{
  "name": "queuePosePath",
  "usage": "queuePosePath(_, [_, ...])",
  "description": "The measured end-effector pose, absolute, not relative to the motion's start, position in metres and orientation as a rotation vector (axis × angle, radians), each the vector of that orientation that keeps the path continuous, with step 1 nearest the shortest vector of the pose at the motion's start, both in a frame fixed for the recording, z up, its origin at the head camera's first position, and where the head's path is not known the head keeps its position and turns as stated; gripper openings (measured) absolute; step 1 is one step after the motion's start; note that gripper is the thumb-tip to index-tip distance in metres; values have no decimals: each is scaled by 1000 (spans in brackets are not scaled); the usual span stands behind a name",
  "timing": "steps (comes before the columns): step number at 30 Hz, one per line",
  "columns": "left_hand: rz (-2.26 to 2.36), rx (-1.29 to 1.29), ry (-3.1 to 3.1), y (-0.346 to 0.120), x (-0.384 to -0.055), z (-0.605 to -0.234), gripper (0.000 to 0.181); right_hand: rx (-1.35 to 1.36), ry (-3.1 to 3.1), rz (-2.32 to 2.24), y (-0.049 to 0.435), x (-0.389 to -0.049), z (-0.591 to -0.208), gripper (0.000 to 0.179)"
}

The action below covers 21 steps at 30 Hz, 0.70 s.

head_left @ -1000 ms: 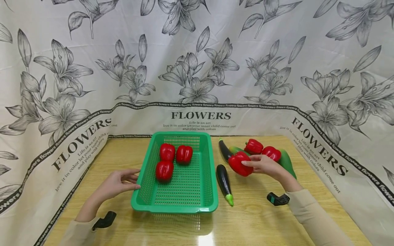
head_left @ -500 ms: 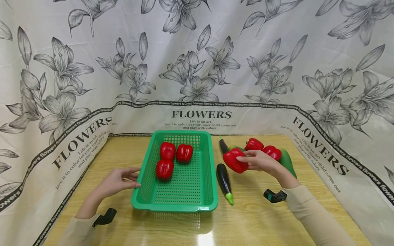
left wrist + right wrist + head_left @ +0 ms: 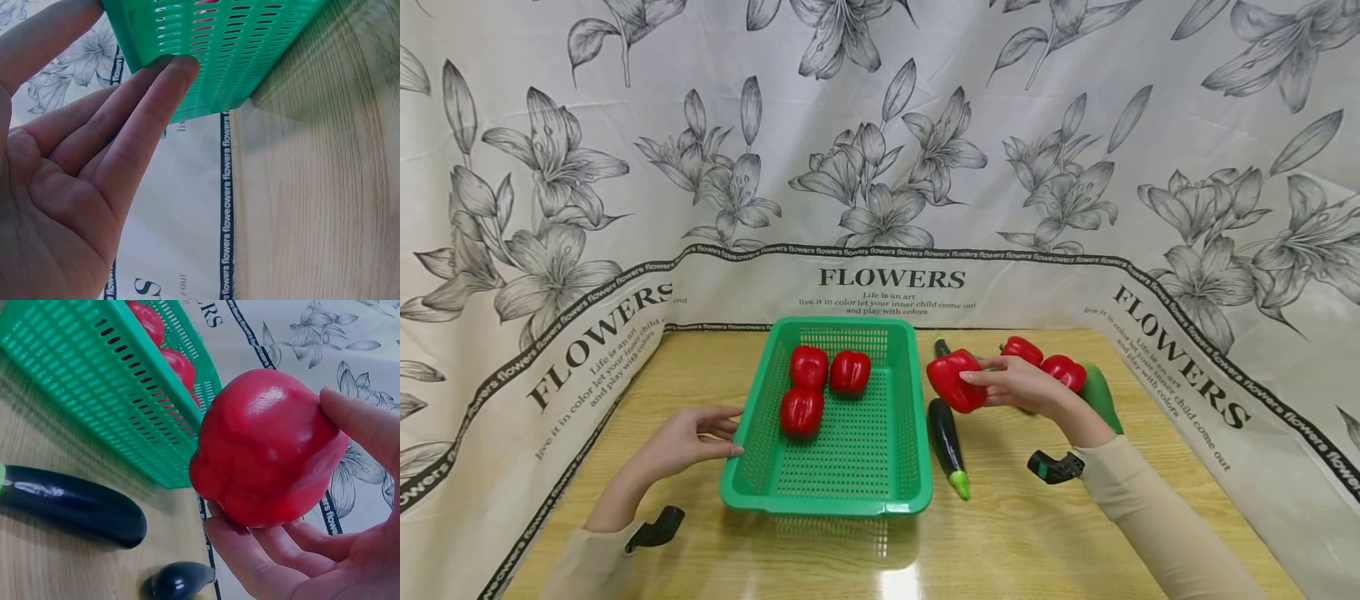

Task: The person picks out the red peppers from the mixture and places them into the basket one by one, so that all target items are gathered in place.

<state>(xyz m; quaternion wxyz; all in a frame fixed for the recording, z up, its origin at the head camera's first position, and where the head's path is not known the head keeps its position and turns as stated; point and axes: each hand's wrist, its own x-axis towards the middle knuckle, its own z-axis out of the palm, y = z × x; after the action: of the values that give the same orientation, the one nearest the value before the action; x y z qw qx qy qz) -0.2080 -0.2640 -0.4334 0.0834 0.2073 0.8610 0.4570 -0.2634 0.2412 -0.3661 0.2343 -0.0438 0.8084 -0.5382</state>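
Note:
My right hand point(image 3: 1026, 387) grips a red bell pepper point(image 3: 953, 380) between thumb and fingers, just right of the green basket point(image 3: 922, 467). In the right wrist view the held bell pepper point(image 3: 265, 450) shows its lobed end, with the thumb on one side and the fingers under the other. My left hand point(image 3: 681, 446) is at the basket's left rim. In the left wrist view its fairly straight fingers point(image 3: 147, 125) touch the perforated outer wall point(image 3: 219, 56). Inside the basket, 3 red bell peppers point(image 3: 801, 414) sit toward the left and back.
A dark eggplant point(image 3: 946, 437) lies along the basket's right side. A second eggplant point(image 3: 941, 346) is partly hidden behind the held pepper. Farther right lie two more red bell peppers point(image 3: 1064, 372) and a long green vegetable point(image 3: 1099, 396). A flower-printed cloth point(image 3: 887, 287) hangs behind the wooden table point(image 3: 1000, 533).
My right hand has carried the bell pepper left and slightly up, toward the basket's right rim and over the near eggplant's end. The left hand has stayed at the left rim.

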Motion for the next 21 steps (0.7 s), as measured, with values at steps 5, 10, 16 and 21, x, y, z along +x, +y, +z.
queuePosePath(5, [1360,616,2576,-264,-208,-434,62,-147,2200,-1480,232,-265,-363,75])
queuePosePath(10, [1355,608,2581,-263,-208,-434,62,-196,2203,-1476,221,-267,-359,76])
queuePosePath(16, [1346,604,2579,-263,-208,-434,63,-197,2207,-1487,208,-269,-357,72])
queuePosePath(21, [1348,619,2578,-262,-208,-434,62,-185,2217,-1472,199,-272,-358,75])
